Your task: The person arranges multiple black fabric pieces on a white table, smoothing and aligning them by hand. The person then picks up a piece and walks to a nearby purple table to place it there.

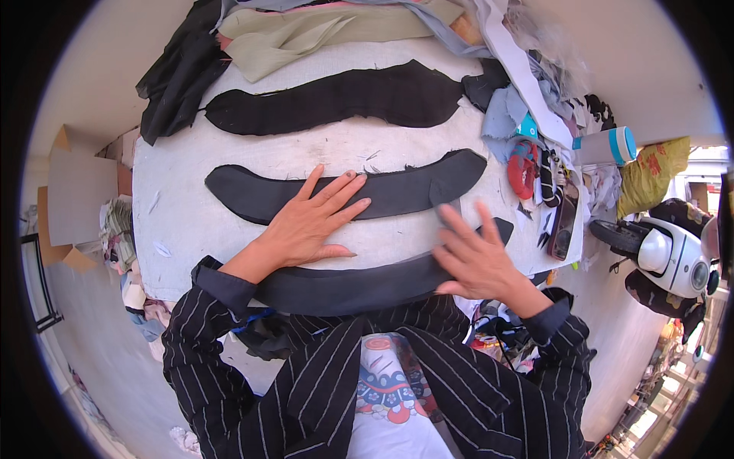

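Observation:
Three long, curved dark fabric pieces lie one below another across a white cloth-covered table [172, 229]. My left hand [315, 221] rests with spread fingers on the middle piece [401, 195], near its centre. Slightly blurred, my right hand [479, 255] is over the right part of the nearest piece [355, 290], fingers apart; whether it touches the fabric I cannot tell. A narrow dark flap shows between that hand and the middle piece. The farthest piece [344, 100] is black with frayed edges and is touched by neither hand.
Green fabric [321, 34] and black cloth [178, 80] lie along the far side. At the right are a red ring-shaped item [522, 169], a dark phone-like object [565, 221], scraps and a white-and-blue cylinder [608, 145]. A white scooter [676, 258] stands beyond the table.

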`<state>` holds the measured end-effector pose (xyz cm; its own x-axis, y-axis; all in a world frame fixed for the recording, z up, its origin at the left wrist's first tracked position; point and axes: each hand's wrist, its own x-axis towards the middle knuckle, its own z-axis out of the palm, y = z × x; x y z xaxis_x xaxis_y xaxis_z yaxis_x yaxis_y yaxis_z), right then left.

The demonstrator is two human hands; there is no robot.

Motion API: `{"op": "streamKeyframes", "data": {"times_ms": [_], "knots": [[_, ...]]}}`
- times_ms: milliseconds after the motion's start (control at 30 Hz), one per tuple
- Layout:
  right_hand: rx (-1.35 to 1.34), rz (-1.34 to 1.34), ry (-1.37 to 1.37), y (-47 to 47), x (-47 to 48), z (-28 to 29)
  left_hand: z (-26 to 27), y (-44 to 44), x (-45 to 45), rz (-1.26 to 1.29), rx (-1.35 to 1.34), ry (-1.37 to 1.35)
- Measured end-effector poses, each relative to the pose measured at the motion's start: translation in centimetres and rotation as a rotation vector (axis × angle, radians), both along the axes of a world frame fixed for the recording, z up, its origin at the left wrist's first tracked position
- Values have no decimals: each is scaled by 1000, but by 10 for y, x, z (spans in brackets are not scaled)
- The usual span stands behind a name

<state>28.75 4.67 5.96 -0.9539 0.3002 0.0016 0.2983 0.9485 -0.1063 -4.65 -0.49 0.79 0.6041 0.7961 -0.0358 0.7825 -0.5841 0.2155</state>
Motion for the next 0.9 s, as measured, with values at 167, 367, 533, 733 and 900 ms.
{"op": "streamKeyframes", "data": {"times_ms": [167,367,533,733,900], "knots": [[32,-366,7,-32,60,20,2,-1,0,3,-17,-1],[-137,-384,393,-15,15,54,2,1,-3,-11,3,1],[-52,-5,8,53,-41,0,3,6,-1,-30,11,-5],[-114,-231,-26,80,-8,-37,2,0,-2,-26,-12,-13],[-140,-232,-20,81,-4,-39,3,1,-4,-34,-29,-101]]}}
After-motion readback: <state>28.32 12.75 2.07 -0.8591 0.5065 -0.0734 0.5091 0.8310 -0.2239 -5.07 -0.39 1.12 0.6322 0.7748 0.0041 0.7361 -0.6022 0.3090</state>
